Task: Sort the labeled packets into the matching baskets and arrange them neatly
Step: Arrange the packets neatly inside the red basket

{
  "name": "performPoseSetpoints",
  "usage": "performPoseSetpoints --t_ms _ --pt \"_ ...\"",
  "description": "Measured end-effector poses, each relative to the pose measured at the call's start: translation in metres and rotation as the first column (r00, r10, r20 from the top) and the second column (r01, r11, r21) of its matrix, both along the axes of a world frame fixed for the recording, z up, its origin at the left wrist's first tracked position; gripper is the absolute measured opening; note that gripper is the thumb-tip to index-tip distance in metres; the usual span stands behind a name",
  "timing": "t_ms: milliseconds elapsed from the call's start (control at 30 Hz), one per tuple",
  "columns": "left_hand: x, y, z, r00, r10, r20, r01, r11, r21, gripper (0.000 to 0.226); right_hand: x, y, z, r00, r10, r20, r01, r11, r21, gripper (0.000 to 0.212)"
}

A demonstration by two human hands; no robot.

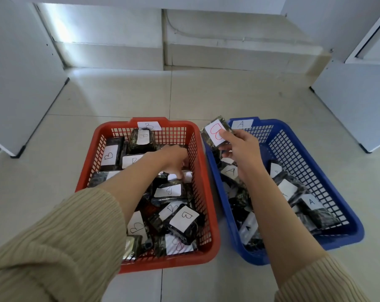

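Right hand (242,150) is pinching a B packet (216,132); we'd lay it flat in the red basket (163,261), label up.

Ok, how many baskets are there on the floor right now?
2. The red basket, tagged B, is on the left; the blue basket, tagged A, is close beside it on the right, with the right hand holding a packet over it. None looks hidden.
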State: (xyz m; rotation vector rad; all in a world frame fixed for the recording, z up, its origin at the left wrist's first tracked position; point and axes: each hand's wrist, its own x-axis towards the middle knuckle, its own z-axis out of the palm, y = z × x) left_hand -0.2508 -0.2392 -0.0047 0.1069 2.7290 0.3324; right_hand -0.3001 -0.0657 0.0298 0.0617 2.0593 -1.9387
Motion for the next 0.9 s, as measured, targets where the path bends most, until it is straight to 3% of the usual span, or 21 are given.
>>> performPoseSetpoints --t_ms 167,233,333,400,500,567,667,733,833,900 --pt "0.002 -0.014 0.017 0.981 0.192 -0.007 -0.184 0.946 0.269 0.037 0.001 0.004 0.002 0.999 -0.054 -0.003 0.054 0.999 -0.003 0.02" --pt "0.008 -0.023 0.031 0.942 0.335 -0.007 -0.299 0.849 0.435 0.029 0.002 0.002 0.003 0.995 -0.072 -0.071 0.075 0.996 0.041 0.02" --pt "0.024 -0.038 0.043 0.874 0.485 -0.019 -0.376 0.703 0.603 0.023 0.007 -0.009 0.006 0.947 0.111 -0.302 -0.014 0.952 0.306 0.021" --pt "0.036 -0.046 0.044 0.831 0.555 -0.036 -0.397 0.638 0.66 0.019 0.011 -0.022 0.007 0.862 0.338 -0.378 -0.076 0.823 0.562 0.02" --pt "0.049 -0.055 0.044 0.725 0.688 -0.044 -0.442 0.513 0.736 0.025 0.016 -0.045 0.008 0.751 0.597 -0.283 -0.041 0.47 0.882 0.029" --pt "0.054 -0.06 0.045 0.691 0.718 -0.079 -0.448 0.511 0.734 0.022 0.021 -0.057 0.01 0.688 0.698 -0.201 0.005 0.272 0.962 0.033" --pt "0.058 -0.067 0.048 0.647 0.752 -0.129 -0.449 0.512 0.733 0.018 0.025 -0.069 0.011 0.647 0.75 -0.136 0.038 0.147 0.988 0.031" --pt "0.06 -0.071 0.05 0.61 0.784 -0.116 -0.446 0.461 0.767 0.018 0.024 -0.073 0.009 0.643 0.756 -0.126 -0.015 0.177 0.984 0.031" --pt "0.062 -0.073 0.05 0.575 0.816 -0.057 -0.451 0.374 0.81 0.017 0.02 -0.073 0.006 0.728 0.663 -0.175 -0.243 0.489 0.838 0.022" --pt "0.064 -0.072 0.048 0.569 0.822 -0.034 -0.458 0.351 0.817 0.019 0.018 -0.069 0.004 0.797 0.565 -0.213 -0.299 0.676 0.674 0.016"
